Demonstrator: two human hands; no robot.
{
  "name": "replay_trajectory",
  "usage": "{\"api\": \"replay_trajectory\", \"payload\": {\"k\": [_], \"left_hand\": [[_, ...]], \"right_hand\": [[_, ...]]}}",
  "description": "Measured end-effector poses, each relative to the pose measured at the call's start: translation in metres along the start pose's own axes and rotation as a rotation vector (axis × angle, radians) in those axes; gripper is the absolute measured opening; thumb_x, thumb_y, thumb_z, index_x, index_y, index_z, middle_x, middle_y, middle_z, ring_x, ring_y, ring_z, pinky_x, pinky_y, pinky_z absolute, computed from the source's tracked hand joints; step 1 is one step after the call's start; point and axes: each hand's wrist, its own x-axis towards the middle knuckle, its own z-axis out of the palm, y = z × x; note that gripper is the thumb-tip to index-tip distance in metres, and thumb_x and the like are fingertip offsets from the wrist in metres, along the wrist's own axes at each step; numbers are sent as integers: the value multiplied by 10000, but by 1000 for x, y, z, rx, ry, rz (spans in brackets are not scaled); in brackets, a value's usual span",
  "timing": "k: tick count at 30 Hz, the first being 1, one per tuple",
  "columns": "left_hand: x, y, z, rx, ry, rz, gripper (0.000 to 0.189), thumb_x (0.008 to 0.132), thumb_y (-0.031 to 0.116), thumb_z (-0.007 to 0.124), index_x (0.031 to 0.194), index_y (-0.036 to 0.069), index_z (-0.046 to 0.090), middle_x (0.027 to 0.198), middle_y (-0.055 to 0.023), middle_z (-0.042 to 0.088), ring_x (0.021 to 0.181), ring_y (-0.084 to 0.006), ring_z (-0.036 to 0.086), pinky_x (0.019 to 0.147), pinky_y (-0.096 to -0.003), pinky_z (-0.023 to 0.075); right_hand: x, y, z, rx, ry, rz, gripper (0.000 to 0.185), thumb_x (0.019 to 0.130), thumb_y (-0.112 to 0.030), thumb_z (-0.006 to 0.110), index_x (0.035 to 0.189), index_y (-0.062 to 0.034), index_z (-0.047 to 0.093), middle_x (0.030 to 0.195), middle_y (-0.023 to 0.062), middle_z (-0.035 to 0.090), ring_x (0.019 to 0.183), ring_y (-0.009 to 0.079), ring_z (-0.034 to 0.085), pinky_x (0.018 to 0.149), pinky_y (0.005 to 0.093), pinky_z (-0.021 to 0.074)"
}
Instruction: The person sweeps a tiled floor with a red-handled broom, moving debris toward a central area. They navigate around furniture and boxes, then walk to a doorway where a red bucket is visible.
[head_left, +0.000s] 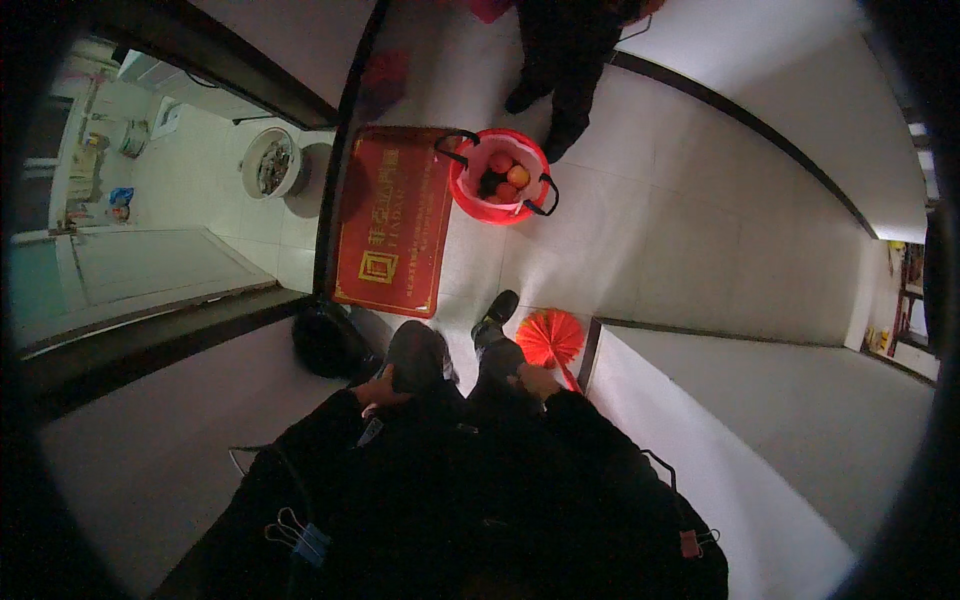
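Note:
My left hand (381, 388) rests against my dark trouser leg (413, 358) near the left knee. Against the other thigh lies my right hand (538, 381), beside a red pleated, fan-like round object (550, 337) with a red handle that passes out of sight by my right sleeve. Whether either hand grips anything is too dark to tell. Ahead of my feet stands a red bucket (459, 196) with black handles and a pale liner. Inside it are several round reddish and yellow fruits (517, 176) and something dark.
A red doormat (420, 225) with gold writing lies left of the bucket. Another person's dark-clad legs (570, 82) stand behind it. Through the left doorway is a white bucket (250, 169) with mixed contents. A black rounded object (326, 341) sits by my left foot. Walls flank me.

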Motion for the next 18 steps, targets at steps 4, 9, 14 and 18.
{"api": "replay_trajectory", "payload": {"k": [4, 9, 14, 18], "left_hand": [[43, 43, -23, 109, 8, -2, 1075, 762, 592, 701, 1510, 13, 189, 1424, -247, 440, 1289, -374, 466, 1055, -427, 396], [101, 88, -66, 273, -48, -7, 1044, 763, 557, 705, 1505, 25, 199, 1415, -294, 415, 1265, -426, 471, 1030, -482, 408], [157, 123, -138, 478, -164, 2, 1014, 764, 522, 709, 1500, 37, 209, 1406, -341, 390, 1242, -478, 476, 1005, -537, 419], [184, 135, -166, 448, -78, -62, 963, 784, 500, 694, 1507, 78, 219, 1412, -404, 318, 1240, -573, 427, 996, -610, 403]], "right_hand": [[13, 4, -3, 82, 78, -81, 455, 905, -426, 590, 1072, -2, 592, 1028, 241, 655, 933, 427, 635, 789, 493, 512], [14, 0, -47, 257, 33, -81, 428, 910, -408, 589, 1077, -16, 627, 1006, 240, 659, 948, 418, 635, 781, 503, 514], [14, -31, -148, 127, 114, 158, 294, 913, -323, 594, 999, -51, 663, 965, 228, 668, 921, 387, 650, 756, 499, 519], [82, -54, -222, 334, 588, 84, 182, 900, -251, 611, 905, -77, 662, 827, 188, 669, 805, 391, 649, 705, 474, 512]]}}
